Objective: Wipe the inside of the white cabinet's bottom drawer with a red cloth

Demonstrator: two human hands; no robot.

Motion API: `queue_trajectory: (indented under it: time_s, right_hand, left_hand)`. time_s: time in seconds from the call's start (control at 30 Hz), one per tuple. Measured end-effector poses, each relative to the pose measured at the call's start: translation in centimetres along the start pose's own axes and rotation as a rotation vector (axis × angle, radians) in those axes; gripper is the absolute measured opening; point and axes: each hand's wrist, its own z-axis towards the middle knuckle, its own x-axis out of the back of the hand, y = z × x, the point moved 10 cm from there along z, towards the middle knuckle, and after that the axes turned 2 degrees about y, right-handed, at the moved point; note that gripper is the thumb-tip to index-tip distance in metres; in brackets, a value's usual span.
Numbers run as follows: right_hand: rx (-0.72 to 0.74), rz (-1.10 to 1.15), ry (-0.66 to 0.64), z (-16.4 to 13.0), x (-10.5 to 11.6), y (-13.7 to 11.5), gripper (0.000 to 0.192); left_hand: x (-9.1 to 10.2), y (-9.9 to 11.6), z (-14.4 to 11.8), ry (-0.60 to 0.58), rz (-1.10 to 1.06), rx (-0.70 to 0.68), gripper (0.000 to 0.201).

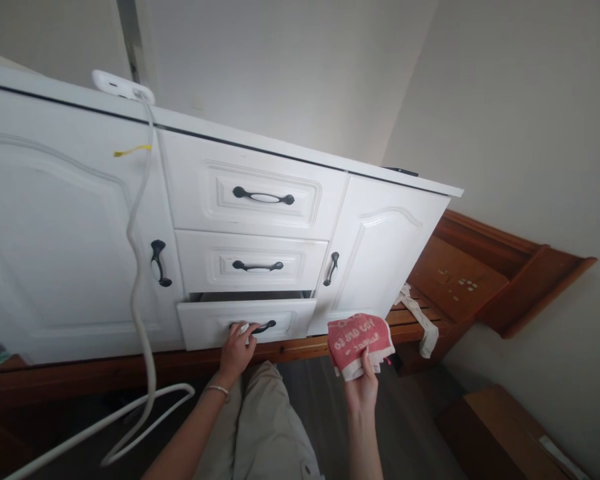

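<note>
L hand (236, 347) is gripping the dark handle (260, 327) of the bottom drawer (205, 323), already cracked open w/ its long axis running left-right, while R hand (363, 383), to the right and nearer, is clutching a folded red cloth (357, 337).

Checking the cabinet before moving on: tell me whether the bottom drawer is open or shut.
Partly open. The bottom drawer juts forward, a dark gap above it; the left hand grips its handle.
</note>
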Motion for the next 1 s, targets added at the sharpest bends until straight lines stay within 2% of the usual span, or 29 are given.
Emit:
queue_trajectory:
  time_s: [0.17,0.37,0.5,0.63,0.7,0.77,0.83,0.9,0.93,0.97,1.0]
  right_hand:
    - [-0.076,-0.003,0.004,-0.1,0.0,2.0,0.062]
    - [-0.15,0.034,-0.001,-0.7,-0.5,4.0,0.064]
    - [-0.156,0.024,0.001,-0.5,-0.2,4.2,0.066]
    - [-0.127,0.047,0.044,-0.2,0.9,4.1,0.058]
    - [-0.107,0.068,0.073,0.0,1.8,4.3,0.051]
    - [-0.091,0.078,0.09,0.5,2.4,4.8,0.046]
    - [-0.083,0.081,0.099,1.3,2.1,5.6,0.044]
    - [-0.091,0.093,0.103,2.6,0.6,7.0,0.044]
    - [-0.107,0.102,0.101,3.3,-0.7,8.1,0.044]
    - [-0.131,0.11,0.095,3.9,-2.3,9.4,0.045]
    - [-0.165,0.109,0.072,4.5,-4.4,10.9,0.044]
  left_hand:
    - [-0.9,-0.9,1.4,-0.045,-0.009,0.031,0.04]
    - [-1.5,-1.2,3.1,-0.107,-0.027,0.015,0.042]
    - [-1.2,-1.1,3.9,-0.125,-0.056,0.052,0.038]
    - [-1.0,-0.8,4.4,-0.193,-0.19,0.086,0.039]
    - [-0.5,-1.1,4.5,-0.203,-0.304,0.151,0.04]
    - [0.9,-2.2,4.2,-0.131,-0.399,0.278,0.042]
    - [2.9,-3.4,2.6,0.014,-0.43,0.416,0.045]
    - [4.4,-3.9,-0.7,0.135,-0.426,0.523,0.048]
    - [4.5,-3.9,-3.1,0.155,-0.432,0.572,0.049]
    - [3.7,-3.7,-5.8,0.119,-0.458,0.633,0.05]
    - [2.2,-3.1,-8.7,0.021,-0.499,0.676,0.052]
